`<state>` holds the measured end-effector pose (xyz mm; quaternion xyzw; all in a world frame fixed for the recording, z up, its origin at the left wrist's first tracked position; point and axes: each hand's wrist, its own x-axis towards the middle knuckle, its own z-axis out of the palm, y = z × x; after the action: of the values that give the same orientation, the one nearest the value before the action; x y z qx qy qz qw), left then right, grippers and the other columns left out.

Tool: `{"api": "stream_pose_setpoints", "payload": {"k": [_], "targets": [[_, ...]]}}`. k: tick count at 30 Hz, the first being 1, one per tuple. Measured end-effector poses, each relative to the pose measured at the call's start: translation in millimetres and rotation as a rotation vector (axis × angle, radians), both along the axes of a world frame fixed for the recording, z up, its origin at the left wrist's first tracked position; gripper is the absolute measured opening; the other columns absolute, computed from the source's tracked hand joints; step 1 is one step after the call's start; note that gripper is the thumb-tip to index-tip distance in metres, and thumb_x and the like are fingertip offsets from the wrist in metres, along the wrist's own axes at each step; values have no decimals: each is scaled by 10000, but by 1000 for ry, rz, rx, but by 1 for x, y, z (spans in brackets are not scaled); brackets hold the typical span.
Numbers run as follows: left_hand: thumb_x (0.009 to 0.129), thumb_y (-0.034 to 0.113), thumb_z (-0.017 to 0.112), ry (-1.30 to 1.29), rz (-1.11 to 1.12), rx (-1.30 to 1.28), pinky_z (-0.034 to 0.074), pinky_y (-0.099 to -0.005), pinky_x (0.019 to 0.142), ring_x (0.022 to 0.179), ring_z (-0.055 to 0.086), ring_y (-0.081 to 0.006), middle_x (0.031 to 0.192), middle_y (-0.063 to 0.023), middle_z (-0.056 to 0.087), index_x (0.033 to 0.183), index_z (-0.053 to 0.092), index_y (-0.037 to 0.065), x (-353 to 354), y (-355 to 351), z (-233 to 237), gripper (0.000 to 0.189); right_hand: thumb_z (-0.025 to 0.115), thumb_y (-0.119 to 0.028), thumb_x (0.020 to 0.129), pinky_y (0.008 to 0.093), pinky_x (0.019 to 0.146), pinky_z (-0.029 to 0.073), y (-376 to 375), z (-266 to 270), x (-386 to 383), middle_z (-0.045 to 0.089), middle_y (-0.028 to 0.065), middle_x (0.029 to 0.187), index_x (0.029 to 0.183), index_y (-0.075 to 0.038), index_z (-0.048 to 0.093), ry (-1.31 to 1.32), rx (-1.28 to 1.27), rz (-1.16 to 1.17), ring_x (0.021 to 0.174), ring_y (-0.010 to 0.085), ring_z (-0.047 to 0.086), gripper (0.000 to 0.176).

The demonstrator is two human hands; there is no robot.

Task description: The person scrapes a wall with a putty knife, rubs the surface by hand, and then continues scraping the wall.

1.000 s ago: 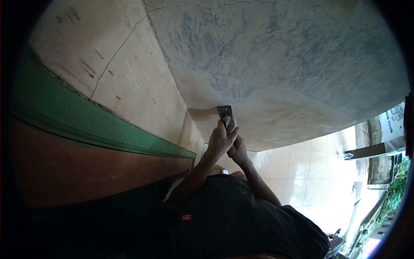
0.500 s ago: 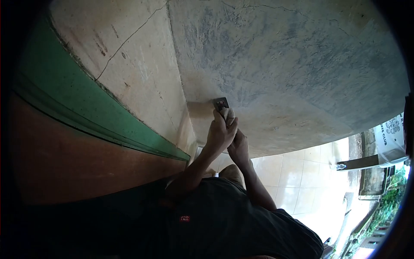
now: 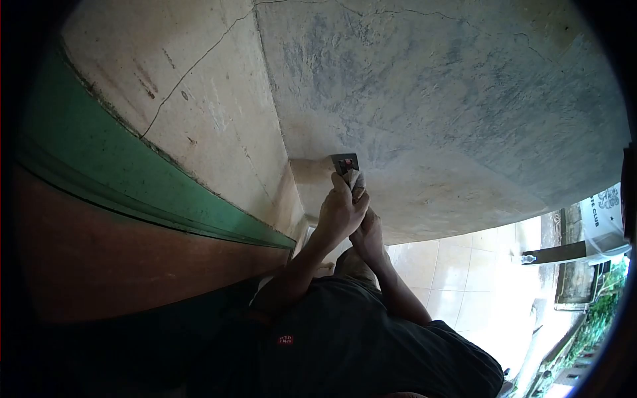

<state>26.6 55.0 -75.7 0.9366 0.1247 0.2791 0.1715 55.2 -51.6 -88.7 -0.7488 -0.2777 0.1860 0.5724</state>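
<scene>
A small dark box [image 3: 346,162] with a reddish part inside sits against the wall, close to the corner. My left hand [image 3: 340,211] is closed just below it, its fingers around a pale crumpled piece [image 3: 354,179] that touches the box's lower edge. Pressed against it from the right is my right hand [image 3: 369,232], with curled fingers partly hidden behind the left; what it holds cannot be made out.
A rough grey-beige wall [image 3: 424,86] meets a cracked beige wall [image 3: 212,99] at the corner. A green frame [image 3: 133,172] and a brown panel [image 3: 119,245] run along the left. Floor tiles [image 3: 451,265], a plastic bottle [image 3: 528,259] and a printed banner [image 3: 602,215] lie to the right.
The view has shifted slightly. Both hands sit a little lower against the box, and more of its face and reddish part shows.
</scene>
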Motion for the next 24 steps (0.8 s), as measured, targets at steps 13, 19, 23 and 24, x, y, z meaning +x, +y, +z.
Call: {"api": "stream_pose_setpoints", "payload": {"k": [13,19,23,24], "targets": [[823,169,577,21,106,-729,467,-514,686,768,576,-487,822,-310,554,1007,310,-84,7,9,64,411,513,-141,847,439,712,473,17,57,-4,614,299,850,1019,75,543,-41,3,-12,882,443,608,278],[868,122,527,-87,-54,-412,519,-403,641,655,593,-336,904,-264,541,1088,332,-67,2,6,70,349,491,-64,845,439,718,470,3,84,11,608,277,906,1066,73,517,-91,-43,88,883,446,594,261],[878,24,474,-330,-107,-1124,480,-329,580,620,580,-209,806,-135,533,994,358,-13,12,-2,49,168,584,56,791,297,754,493,-21,71,-4,549,156,1042,1100,20,484,-293,126,50,952,198,583,327],[904,78,471,-358,-196,-1340,414,-262,469,528,505,-126,751,-94,534,987,389,30,9,-5,63,127,594,75,786,294,772,494,-24,89,-11,541,150,1037,1092,22,487,-346,188,-13,960,213,581,329]]}}
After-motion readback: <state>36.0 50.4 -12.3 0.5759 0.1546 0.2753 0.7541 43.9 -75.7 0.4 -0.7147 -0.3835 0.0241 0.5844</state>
